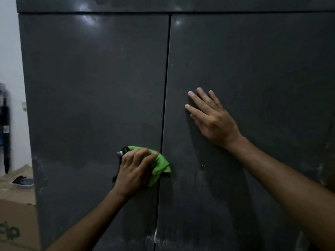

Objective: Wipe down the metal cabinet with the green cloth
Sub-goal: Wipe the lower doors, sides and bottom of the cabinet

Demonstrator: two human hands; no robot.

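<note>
Left hand [135, 171] was curled, fingers bunched and pressing forward; right hand [212, 117] lay flat, fingers spread.

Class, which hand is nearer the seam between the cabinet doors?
Left. The left hand presses the green cloth over the seam; the right hand lies flat, well right of it.

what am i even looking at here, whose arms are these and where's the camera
The single picture comes from a camera worn on a person's head, looking forward and down, so the two bare arms are the wearer's own. In front of them stands a dark grey metal cabinet with two doors that meet at a vertical seam. The left hand presses a bunched green cloth against the cabinet right at that seam, wiping it. The right hand lies flat and open on the right door, holding nothing. Pale dusty smears show lower down. At the left edge sits a cardboard box beside the cabinet.
</note>
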